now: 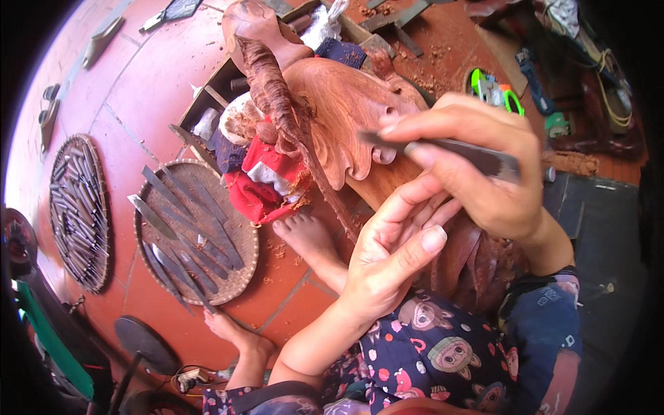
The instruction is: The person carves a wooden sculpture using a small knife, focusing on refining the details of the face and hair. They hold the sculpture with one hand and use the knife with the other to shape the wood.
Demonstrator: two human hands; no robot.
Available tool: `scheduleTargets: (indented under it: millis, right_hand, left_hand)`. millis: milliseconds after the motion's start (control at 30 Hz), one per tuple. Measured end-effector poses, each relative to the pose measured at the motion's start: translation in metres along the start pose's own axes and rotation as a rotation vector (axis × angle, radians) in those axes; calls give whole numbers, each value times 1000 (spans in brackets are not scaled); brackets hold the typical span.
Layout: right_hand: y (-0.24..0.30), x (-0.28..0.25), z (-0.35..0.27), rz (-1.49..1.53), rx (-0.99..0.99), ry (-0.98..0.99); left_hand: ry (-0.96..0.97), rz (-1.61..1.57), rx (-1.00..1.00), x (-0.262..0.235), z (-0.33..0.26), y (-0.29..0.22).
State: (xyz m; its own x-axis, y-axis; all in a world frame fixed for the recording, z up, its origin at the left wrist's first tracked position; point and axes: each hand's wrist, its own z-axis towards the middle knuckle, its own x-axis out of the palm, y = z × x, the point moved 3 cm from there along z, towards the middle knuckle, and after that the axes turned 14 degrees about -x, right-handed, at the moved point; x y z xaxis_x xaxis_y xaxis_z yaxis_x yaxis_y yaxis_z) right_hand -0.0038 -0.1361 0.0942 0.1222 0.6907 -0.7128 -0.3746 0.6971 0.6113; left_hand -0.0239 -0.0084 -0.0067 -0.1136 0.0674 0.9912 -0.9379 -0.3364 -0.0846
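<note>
My right hand [508, 197] pinches a flat dark metal blade [492, 160] between thumb and fingers. The blade's narrow end points left, above a reddish-brown wood carving [321, 93] with curling, leaf-like edges. Whether its tip touches the wood I cannot tell. Below and left of the blade, my left hand [387, 259] is palm up, thumb out and fingers loosely bent, with nothing seen in it. Its fingertips are partly behind the right hand. A twisted, rope-like wooden part [273, 93] of the carving runs down its left side.
A round woven tray [249, 266] with several flat metal blades lies left on the red tile floor. Farther left, another basket [106, 259] holds many metal rods. Red cloth [252, 197] and a wooden box [218, 86] sit against the carving. Wood shavings are scattered around.
</note>
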Motion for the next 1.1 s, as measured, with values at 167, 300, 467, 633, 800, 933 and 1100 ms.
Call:
scheduleTargets:
  millis: [167, 300, 467, 633, 800, 933, 1100]
  right_hand:
    - [-3, 9, -1, 35, 41, 48]
    - [1, 11, 4, -68, 7, 153]
    - [1, 4, 1, -72, -59, 205]
    - [4, 10, 9, -100, -57, 199]
    - [34, 6, 12, -112, -177, 137]
    - [51, 7, 10, -74, -353, 232]
    - [59, 35, 22, -13, -438, 408]
  left_hand:
    - [-51, -17, -17, -2, -1, -3]
    - [-58, 3, 26, 0, 4, -8]
    - [-71, 12, -9, 1, 6, -1]
    - [-25, -64, 43, 0, 2, -6]
    - [-77, -144, 14, 20, -5, 0]
    - [-42, -132, 152, 34, -16, -6]
    - [-209, 95, 413, 22, -53, -10]
